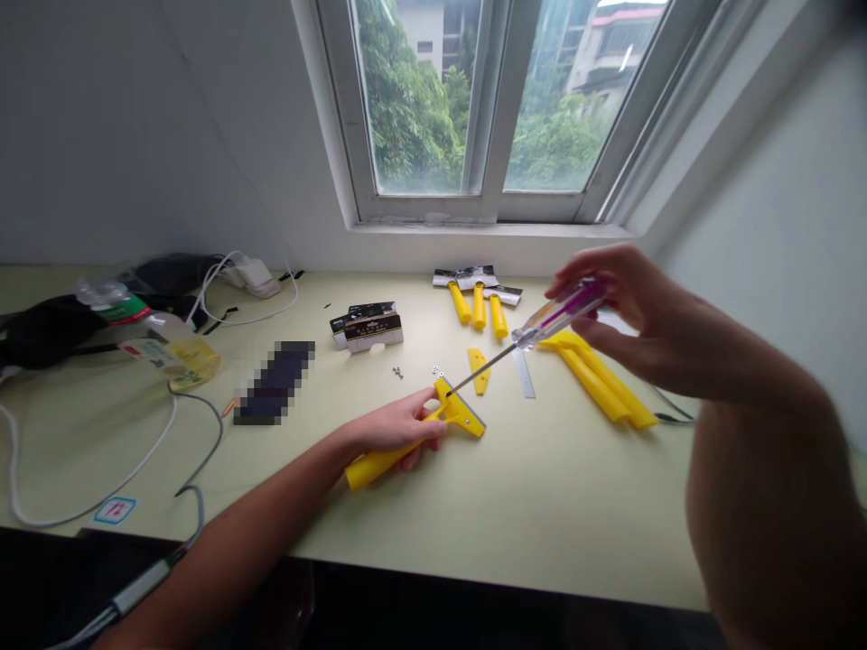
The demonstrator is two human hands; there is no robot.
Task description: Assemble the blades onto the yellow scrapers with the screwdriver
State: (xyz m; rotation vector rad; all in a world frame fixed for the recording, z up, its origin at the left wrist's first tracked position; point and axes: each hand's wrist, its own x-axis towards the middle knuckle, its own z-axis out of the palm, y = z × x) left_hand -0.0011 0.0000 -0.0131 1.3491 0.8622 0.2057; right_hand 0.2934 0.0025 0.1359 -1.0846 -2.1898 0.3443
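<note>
My left hand point(399, 424) is closed around the neck of a yellow scraper point(379, 466), whose wide head points to the right, just above the table. My right hand point(629, 311) grips the clear and purple handle of a screwdriver point(488, 364). The screwdriver slants down to the left, and its tip meets the scraper head near one end. One screw shows at the head's other end. Just beyond lie small screws point(397, 371), a loose yellow plate point(478, 371) and a flat metal blade point(524, 374).
Yellow handles point(480, 307) with card labels lie at the back, and more yellow scrapers point(602, 384) rest at the right. Black cardboard packages point(372, 329) stand left of centre. A pixelated dark object point(276, 384), a bottle point(180, 350) and cables point(159, 447) occupy the left side.
</note>
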